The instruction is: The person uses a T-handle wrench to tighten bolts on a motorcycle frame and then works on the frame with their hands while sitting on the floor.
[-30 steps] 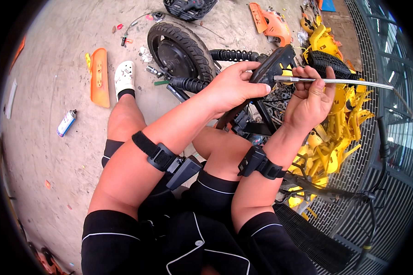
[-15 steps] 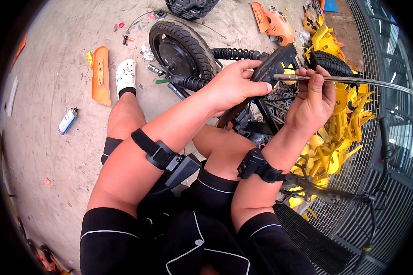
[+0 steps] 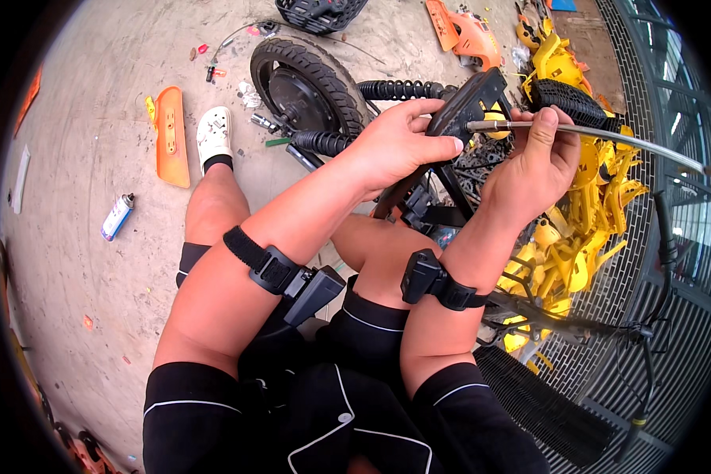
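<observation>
R hand w/ shiny rod, knobby tyre

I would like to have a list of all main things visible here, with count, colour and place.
curved part: one, black, in the left hand
rod: one, silver, in the right hand, one end at the curved part
wheel: one, black, top centre
springs: two, black, beside the wheel
crate: one, black, top edge
panel: one, orange, floor, left of the clog
covers: at least one, orange, top, right of centre
can: one, white and blue, floor, left
scrap pile: uncounted, mostly yellow, right
ribbed sheet: one, black, lower right
clog: one, white, on a foot
arm straps: two, black, on the forearms
left hand: one, bare, centre
right hand: one, bare, right of centre
</observation>
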The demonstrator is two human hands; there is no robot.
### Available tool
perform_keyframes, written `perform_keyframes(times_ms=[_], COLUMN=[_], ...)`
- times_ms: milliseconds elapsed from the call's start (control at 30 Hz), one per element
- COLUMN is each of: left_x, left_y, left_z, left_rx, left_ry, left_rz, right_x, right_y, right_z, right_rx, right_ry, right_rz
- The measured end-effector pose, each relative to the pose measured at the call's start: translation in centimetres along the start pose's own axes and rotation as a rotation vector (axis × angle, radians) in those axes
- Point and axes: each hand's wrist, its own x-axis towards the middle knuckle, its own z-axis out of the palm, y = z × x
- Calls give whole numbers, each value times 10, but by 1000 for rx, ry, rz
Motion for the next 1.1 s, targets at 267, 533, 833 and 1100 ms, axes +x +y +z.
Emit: perform_keyframes(times_ms=[267,533,833,1100], left_x=[0,-2,-3,-2], left_y=[1,5,5,4], left_z=[-1,1,3,1], left_rx=[7,22,10,-9], left_ry=[-4,13,-15,-15], left_rz=[13,-1,2,-4], right_x=[-3,-5,-4,3], right_y=[-11,-6,-10,10], right_z=[1,6,-3,-13], right_rx=[163,1,77,449], right_ry=[-111,46,-67,-266], right_rz=[80,0,31,8])
